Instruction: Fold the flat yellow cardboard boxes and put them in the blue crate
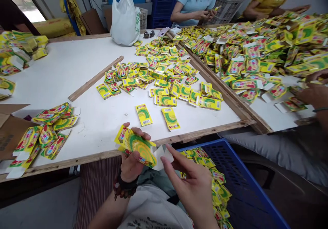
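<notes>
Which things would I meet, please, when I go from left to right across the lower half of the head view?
Brown cardboard box → left hand → right hand → neighbour's grey trousers.

head-worn view | facing forward, down | close to white table (pixel 107 116)

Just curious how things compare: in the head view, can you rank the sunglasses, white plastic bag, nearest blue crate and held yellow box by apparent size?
1. Nearest blue crate, partly cut off
2. White plastic bag
3. Held yellow box, enlarged by nearness
4. Sunglasses
</notes>
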A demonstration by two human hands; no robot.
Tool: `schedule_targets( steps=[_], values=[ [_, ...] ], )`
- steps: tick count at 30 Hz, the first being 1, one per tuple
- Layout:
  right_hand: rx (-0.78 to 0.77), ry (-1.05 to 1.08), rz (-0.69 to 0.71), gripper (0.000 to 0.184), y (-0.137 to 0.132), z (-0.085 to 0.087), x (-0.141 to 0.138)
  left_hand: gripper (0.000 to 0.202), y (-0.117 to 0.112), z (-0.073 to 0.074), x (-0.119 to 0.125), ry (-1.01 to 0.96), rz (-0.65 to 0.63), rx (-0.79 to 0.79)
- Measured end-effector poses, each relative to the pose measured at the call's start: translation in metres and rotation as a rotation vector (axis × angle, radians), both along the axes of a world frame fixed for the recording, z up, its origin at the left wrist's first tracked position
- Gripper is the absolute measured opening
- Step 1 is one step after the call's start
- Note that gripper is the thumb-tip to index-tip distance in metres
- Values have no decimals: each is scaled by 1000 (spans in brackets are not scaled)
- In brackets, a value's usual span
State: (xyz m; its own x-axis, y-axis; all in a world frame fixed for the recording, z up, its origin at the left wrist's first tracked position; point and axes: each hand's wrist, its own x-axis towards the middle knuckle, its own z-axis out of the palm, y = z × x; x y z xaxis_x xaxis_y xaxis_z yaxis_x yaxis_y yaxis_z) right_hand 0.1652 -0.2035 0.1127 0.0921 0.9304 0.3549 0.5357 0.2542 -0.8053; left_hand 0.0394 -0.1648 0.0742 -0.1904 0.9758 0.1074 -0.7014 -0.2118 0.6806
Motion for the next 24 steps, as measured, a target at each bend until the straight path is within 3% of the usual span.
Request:
schedule_targets(
  steps=[3,5,11,18,24],
  values=[
    [71,-23,-90,29,2,-3,-8,59,0,-3,-1,73,-17,87],
    [135,-52,-65,23,3,-4,-12,61,-1,-5,-1,125,-47,144],
    [300,-201,275,33,7,-2,-10,61,0,-8,-3,162,-62,177],
    [220,-209,355,30,6,-1,-5,64,2,-10,-5,187,-96,196],
    [-5,77,290,20,16,-8,-7,69,-2,-11,-9,160,-235,176]
  ],
)
